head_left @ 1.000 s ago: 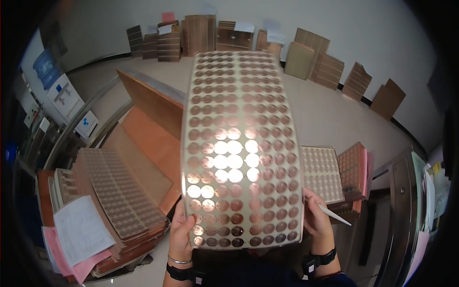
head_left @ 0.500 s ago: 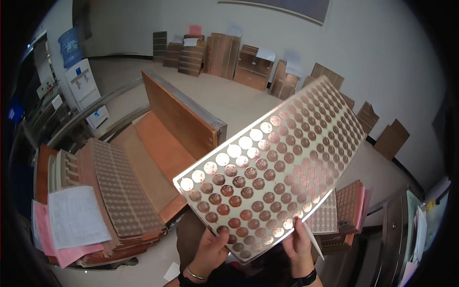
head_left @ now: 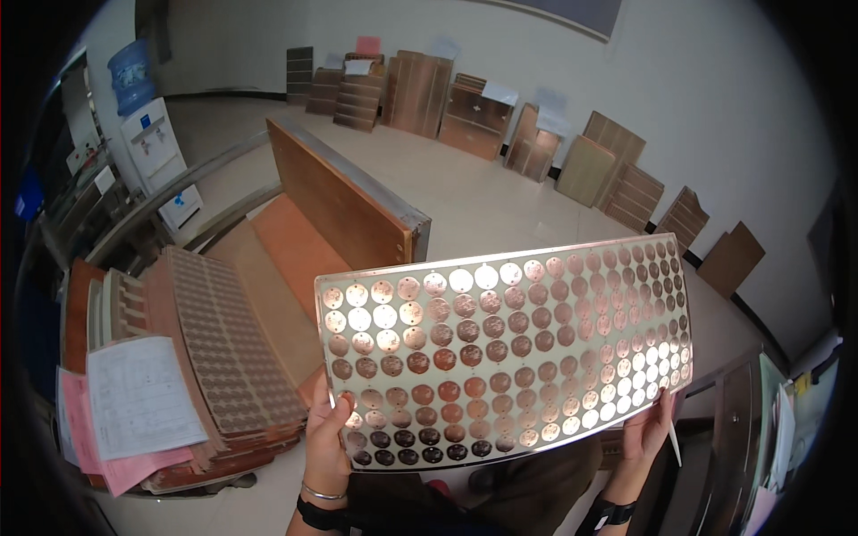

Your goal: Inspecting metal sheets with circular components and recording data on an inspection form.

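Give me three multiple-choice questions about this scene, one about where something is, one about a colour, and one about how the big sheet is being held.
1. Where does the stack of patterned panels with the white paper on it lie?
A. To the person's left
B. Against the far wall
C. To the person's right

2. What colour is the sheet under that white paper, the pink paper?
A. Green
B. Pink
C. Black

3. How is the copper sheet of round discs held?
A. Flat on the floor
B. By one hand only
C. By both hands, long side across

Answers:
1 A, the stack sits at the lower left of the head view.
2 B, a pink edge shows below the white page.
3 C, the left hand grips its lower left edge and the right hand its lower right edge, which also holds a thin white stick.
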A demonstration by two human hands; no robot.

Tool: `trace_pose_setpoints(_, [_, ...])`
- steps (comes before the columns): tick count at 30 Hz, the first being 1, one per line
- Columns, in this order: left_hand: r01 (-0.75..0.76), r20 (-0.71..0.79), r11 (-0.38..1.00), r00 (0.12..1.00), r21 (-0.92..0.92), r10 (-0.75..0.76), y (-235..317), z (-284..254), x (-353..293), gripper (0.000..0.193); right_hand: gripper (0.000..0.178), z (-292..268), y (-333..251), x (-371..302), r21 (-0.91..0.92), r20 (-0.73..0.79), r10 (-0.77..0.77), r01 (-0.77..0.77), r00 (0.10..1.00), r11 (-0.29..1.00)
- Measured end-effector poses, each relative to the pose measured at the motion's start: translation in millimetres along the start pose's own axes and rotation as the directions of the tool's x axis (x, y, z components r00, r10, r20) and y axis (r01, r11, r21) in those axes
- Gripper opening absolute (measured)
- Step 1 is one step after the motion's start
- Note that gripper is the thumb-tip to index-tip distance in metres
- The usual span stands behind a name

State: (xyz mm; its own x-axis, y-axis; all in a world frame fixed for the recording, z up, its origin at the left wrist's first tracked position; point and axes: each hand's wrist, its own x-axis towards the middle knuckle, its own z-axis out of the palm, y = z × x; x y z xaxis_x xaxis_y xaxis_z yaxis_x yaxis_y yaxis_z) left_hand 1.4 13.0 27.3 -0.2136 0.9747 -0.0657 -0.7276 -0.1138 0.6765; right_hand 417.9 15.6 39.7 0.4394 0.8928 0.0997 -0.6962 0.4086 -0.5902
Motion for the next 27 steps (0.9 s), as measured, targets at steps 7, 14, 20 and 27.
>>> trace_pose_setpoints(7, [0.039, 0.021, 0.991, 0.999, -0.126, -0.037, 0, 9, 6, 0.048, 0.040, -14, 5, -2, 0.041, 0.003, 0.035, -0.035, 0.999, 0.999])
trace_pose_setpoints(14, [0.341, 0.320, 0.849, 0.922, -0.403, -0.219, -44, -5, -11, 0.046, 0.033, -12, 21, -1, 0.145, -0.012, 0.077, -0.075, 0.997, 0.987])
trace_pose_setpoints(20, [0.428, 0.437, 0.880, 0.845, -0.207, -0.308, -50, 34, -23, 0.050, 0.031, 7, 35, -11, 0.138, 0.012, 0.074, -0.075, 0.997, 0.988])
trace_pose_setpoints(27, [0.237, 0.210, 0.934, 0.960, -0.269, -0.183, -43, 21, -7, 0.045, 0.026, 2, 34, -27, -0.006, 0.029, 0.129, -0.129, 0.991, 0.992])
